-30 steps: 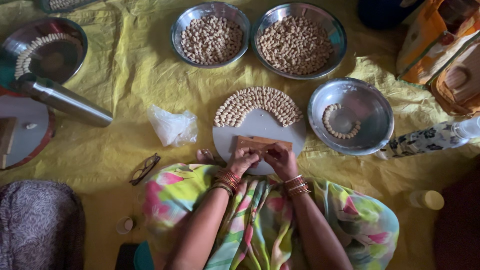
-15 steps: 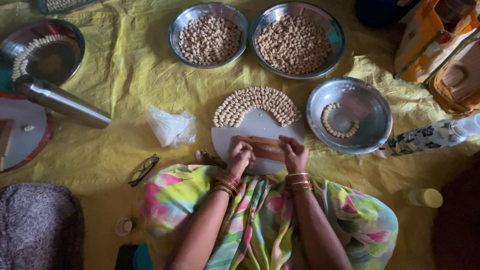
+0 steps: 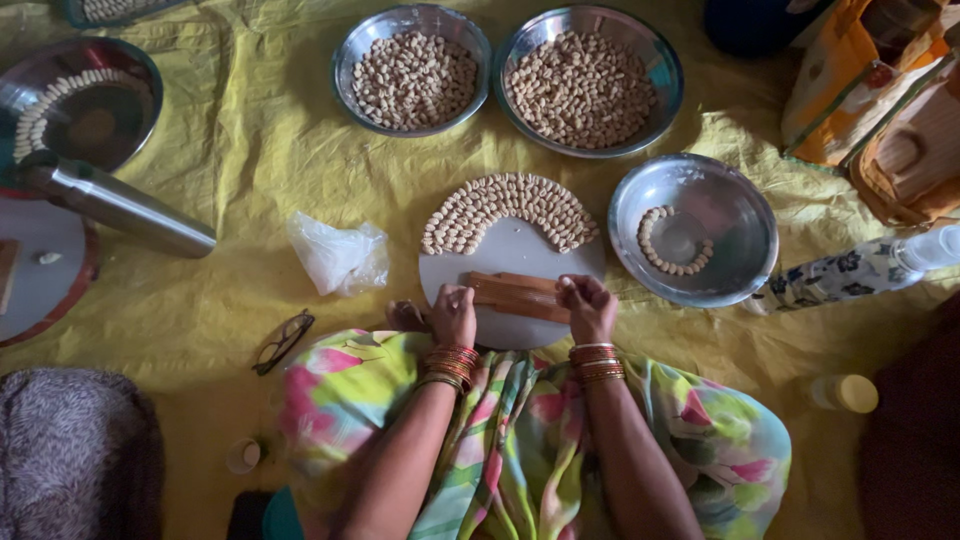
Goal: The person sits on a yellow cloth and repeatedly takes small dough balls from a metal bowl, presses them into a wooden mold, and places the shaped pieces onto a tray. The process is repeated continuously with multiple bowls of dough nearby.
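A round grey board (image 3: 520, 255) lies on the yellow sheet in front of my lap. An arc of small pale dough pieces (image 3: 505, 205) lines its far edge. A short brown wooden block (image 3: 515, 293) lies across the board's near half. My left hand (image 3: 455, 313) grips the block's left end and my right hand (image 3: 588, 307) grips its right end. Both wrists carry red and gold bangles.
Two steel bowls (image 3: 412, 70) (image 3: 585, 85) full of pale pieces stand at the back. A steel bowl (image 3: 700, 232) with a ring of pieces sits right of the board. A crumpled plastic bag (image 3: 338, 255), glasses (image 3: 283, 340), a steel cylinder (image 3: 115, 205) and bags (image 3: 880, 110) lie around.
My hands have moved apart from the middle of the block to its two ends. The block now shows between them.
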